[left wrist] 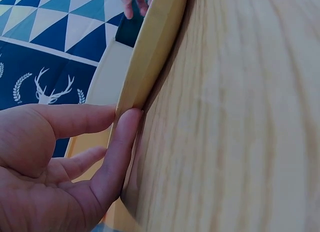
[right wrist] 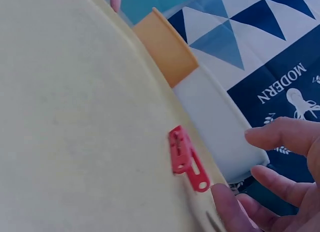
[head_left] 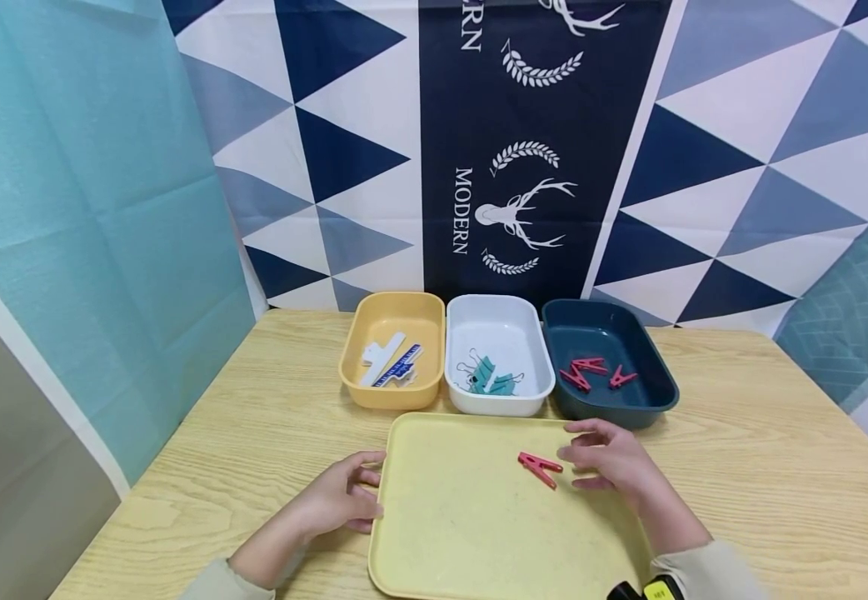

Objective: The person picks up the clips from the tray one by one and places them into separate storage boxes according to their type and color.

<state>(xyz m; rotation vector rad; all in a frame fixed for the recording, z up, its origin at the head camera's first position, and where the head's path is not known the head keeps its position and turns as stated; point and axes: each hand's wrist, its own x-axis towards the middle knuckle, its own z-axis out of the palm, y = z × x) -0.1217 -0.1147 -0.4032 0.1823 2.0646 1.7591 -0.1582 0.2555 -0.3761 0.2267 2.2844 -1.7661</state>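
Note:
A yellow tray (head_left: 464,533) lies on the table. At its left edge my left hand (head_left: 335,498) holds the rim. In the left wrist view, the thumb and a finger of the left hand (left wrist: 75,157) meet at the tray's rim (left wrist: 155,42). A red clothespin (head_left: 540,470) lies on the tray's upper right part. Just right of it is my right hand (head_left: 611,460), fingers apart and nothing between them. From the right wrist, the clothespin (right wrist: 186,159) appears close to the fingertips of the right hand (right wrist: 280,187), apart from them.
Behind the tray stand three bins side by side. The orange bin (head_left: 355,379) holds white and blue clips, the white bin (head_left: 500,405) teal binder clips, and the dark teal bin (head_left: 614,412) several red clothespins. A patterned cloth (head_left: 374,167) hangs behind them.

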